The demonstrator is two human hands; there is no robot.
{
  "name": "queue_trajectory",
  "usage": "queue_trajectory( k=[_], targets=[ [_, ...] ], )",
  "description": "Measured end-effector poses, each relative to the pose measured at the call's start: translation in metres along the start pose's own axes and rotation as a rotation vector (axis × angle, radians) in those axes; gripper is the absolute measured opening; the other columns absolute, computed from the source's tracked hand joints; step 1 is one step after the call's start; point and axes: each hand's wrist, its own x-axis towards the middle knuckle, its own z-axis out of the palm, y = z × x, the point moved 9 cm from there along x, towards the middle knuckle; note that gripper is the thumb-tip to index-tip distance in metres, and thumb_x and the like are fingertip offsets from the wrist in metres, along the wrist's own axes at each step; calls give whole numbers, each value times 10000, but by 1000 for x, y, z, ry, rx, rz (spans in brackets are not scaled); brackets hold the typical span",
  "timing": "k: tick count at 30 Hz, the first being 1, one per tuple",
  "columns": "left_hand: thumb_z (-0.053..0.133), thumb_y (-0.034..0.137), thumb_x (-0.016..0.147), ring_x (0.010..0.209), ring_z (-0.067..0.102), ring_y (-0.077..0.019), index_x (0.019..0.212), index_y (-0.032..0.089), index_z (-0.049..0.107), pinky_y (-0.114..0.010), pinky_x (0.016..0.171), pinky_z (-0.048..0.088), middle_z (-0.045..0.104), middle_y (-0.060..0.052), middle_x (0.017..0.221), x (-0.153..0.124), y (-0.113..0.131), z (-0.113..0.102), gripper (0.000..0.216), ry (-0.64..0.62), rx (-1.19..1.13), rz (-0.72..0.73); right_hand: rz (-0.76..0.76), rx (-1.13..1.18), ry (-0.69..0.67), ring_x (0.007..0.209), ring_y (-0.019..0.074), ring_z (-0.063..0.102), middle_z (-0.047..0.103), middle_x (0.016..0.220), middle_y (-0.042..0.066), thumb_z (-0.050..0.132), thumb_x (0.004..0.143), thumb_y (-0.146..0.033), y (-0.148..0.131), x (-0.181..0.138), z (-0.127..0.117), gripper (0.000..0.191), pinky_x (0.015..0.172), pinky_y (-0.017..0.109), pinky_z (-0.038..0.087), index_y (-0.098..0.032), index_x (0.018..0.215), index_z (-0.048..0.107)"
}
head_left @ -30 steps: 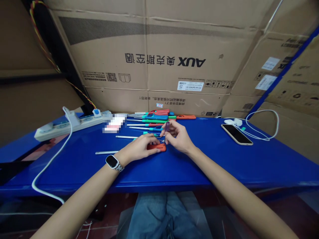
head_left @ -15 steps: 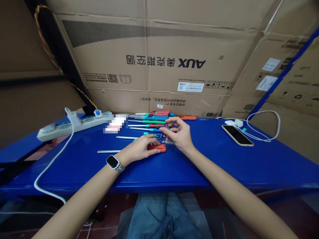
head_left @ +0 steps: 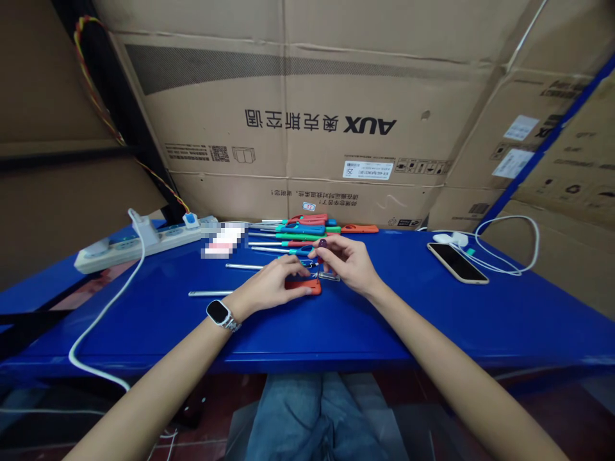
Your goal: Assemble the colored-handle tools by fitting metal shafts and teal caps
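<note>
My left hand [head_left: 275, 282] presses an orange lighter handle [head_left: 313, 286] flat on the blue table, thumb along its near side. The lighter's long metal tube [head_left: 210, 293] points left from under that hand. In the fingers of my right hand [head_left: 353, 261] is a small screwdriver [head_left: 321, 244] with a dark reddish knob, held upright. Its thin shaft comes down at the right end of the orange handle; the tip's exact contact is too small to tell. Just behind lies a clear tube-like part [head_left: 329, 276]. Another metal tube [head_left: 244, 266] with loose parts is partly hidden by my left hand.
Several long-nosed lighters in red, blue, green and orange [head_left: 362, 228] lie at the back against the cardboard [head_left: 211, 192]. A power strip [head_left: 139, 245] with a white cable stands left. On the right are a phone [head_left: 459, 262] and a white charger cable [head_left: 535, 237].
The fingers of my right hand have shifted slightly down and right around the screwdriver, showing its knob more. My left hand stays on the orange lighter.
</note>
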Motion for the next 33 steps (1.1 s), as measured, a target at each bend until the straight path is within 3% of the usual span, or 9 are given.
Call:
queue_trajectory(
  k=[3,4,8,12,18,23,27,33],
  targets=[
    [625,383,916,885,629,-191,1065,189,688,-319,782,502,671,-71,1004,12,16,-34,252,259,-133,37,-6,-40,-54,519,96,567,732,843,45,681,841,-461,1,-1,3,314,510,245,493,-175,969,678],
    [623,373,919,868,627,-183,1057,186,693,-304,753,501,670,-69,986,18,22,-42,243,294,-173,46,-4,-54,-79,525,98,566,727,842,44,669,849,-471,1,-1,4,324,516,248,494,-175,978,684],
    [634,336,911,841,630,-168,949,186,728,-289,733,504,671,-62,943,46,41,-46,181,209,-280,85,-9,-60,-134,532,98,549,720,838,47,630,871,-501,-1,-3,6,357,502,242,475,-174,1002,686],
    [704,358,847,654,596,-128,821,159,699,-274,635,486,650,-34,790,63,32,-35,201,146,-463,49,25,-23,-119,551,106,555,707,827,45,650,838,-533,3,-4,5,383,486,236,462,-175,974,663],
    [824,358,715,670,563,-112,730,155,581,-245,629,455,613,2,733,63,16,-25,317,272,-604,-36,54,-8,150,480,95,515,597,621,-34,828,671,-474,14,-4,-8,400,429,217,421,-190,760,560],
    [648,396,883,806,586,-146,884,168,710,-271,701,482,629,-49,886,55,27,-32,237,278,-497,53,95,-8,55,430,96,497,601,586,-22,775,713,-536,9,-1,-4,396,365,221,395,-180,768,612],
    [652,398,879,808,595,-158,884,177,736,-277,672,486,627,-60,911,52,28,-34,237,256,-516,69,90,-40,-27,443,85,482,614,622,-4,710,769,-554,2,-1,1,389,357,207,360,-173,831,663],
    [758,359,787,712,562,-136,783,161,692,-269,631,449,619,-32,779,52,20,-35,209,371,-538,14,67,-61,176,491,89,489,601,642,-22,818,653,-524,9,-2,-11,426,387,205,382,-192,763,576]
  ],
)
